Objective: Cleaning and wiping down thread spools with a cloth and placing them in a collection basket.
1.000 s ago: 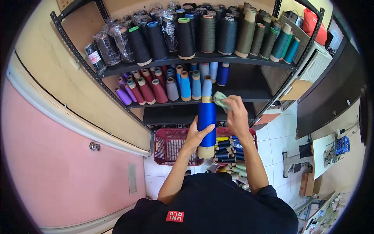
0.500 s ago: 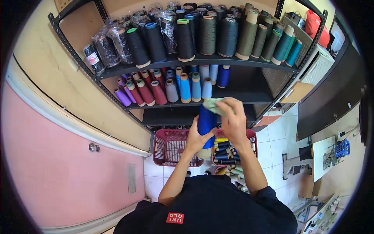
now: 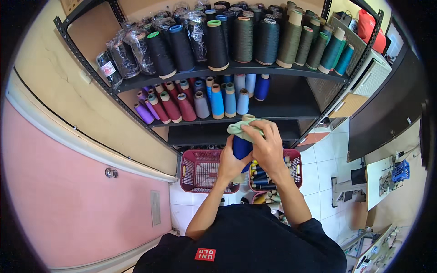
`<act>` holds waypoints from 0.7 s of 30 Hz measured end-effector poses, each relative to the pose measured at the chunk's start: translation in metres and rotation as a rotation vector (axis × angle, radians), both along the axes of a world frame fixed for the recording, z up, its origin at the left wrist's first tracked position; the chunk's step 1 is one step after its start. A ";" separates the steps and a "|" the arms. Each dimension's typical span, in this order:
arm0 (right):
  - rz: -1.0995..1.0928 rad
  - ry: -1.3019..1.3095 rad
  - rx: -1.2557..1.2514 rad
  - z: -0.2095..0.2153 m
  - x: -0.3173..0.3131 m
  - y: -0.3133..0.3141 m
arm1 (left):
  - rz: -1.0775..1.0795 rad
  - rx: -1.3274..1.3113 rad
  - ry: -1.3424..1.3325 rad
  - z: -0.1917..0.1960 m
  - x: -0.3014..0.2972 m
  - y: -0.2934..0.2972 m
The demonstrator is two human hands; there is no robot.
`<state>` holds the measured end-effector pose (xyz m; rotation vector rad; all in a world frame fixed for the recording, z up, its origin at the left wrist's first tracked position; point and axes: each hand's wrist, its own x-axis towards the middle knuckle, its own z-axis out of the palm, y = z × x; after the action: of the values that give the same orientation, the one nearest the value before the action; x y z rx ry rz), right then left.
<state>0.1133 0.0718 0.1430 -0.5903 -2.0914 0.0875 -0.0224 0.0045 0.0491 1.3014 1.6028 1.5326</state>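
Now, both my hands are up in front of the black metal shelving (image 3: 291,68). My left hand (image 3: 231,161) is wrapped around the lower part of a blue thread cone (image 3: 241,146), fingers curled shut on it, holding it roughly upright just below frame centre. My right hand (image 3: 268,148) sits at the cone's 1 o'clock, fingers pressed down on a pale green cloth (image 3: 240,128) that covers the cone's top; the cloth is pinched between my fingertips and the cone.

At 12 o'clock from the hands, middle shelf: row of small cones (image 3: 200,102), purple at the left, then maroon, grey, light blue, one dark blue at the right end. Top shelf further up at 12: large dark cones (image 3: 236,38), black, dark green, olive, teal toward 2 o'clock; some at 10 o'clock are wrapped in clear plastic.

Below the hands, at 7 o'clock, a red plastic basket (image 3: 200,170) on the white tiled floor. At 5 o'clock, a second red basket (image 3: 297,168) holds mixed thread cones; my right forearm crosses over it.

Pink wall (image 3: 68,195) at 8 o'clock.
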 end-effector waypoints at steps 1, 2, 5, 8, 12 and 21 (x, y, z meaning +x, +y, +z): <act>-0.009 -0.018 0.015 -0.005 0.000 0.002 | -0.003 0.000 0.000 0.005 0.000 -0.001; -0.012 -0.019 0.015 -0.010 0.004 0.002 | 0.017 -0.017 0.026 0.010 0.001 -0.003; -0.084 0.082 -0.170 -0.013 0.017 0.008 | 0.039 -0.027 0.008 0.011 -0.004 -0.005; -0.110 0.053 -0.170 0.001 0.018 0.004 | 0.023 -0.048 0.043 0.010 -0.007 -0.007; -0.035 0.007 -0.012 0.007 0.004 -0.011 | 0.059 0.015 0.121 0.013 0.000 -0.010; -0.102 0.116 -0.130 0.009 0.022 -0.006 | -0.098 0.033 -0.104 0.022 -0.005 -0.016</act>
<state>0.1358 0.0657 0.1516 -0.7522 -1.9497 0.1960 -0.0271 -0.0111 0.0707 1.2767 1.4336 1.5470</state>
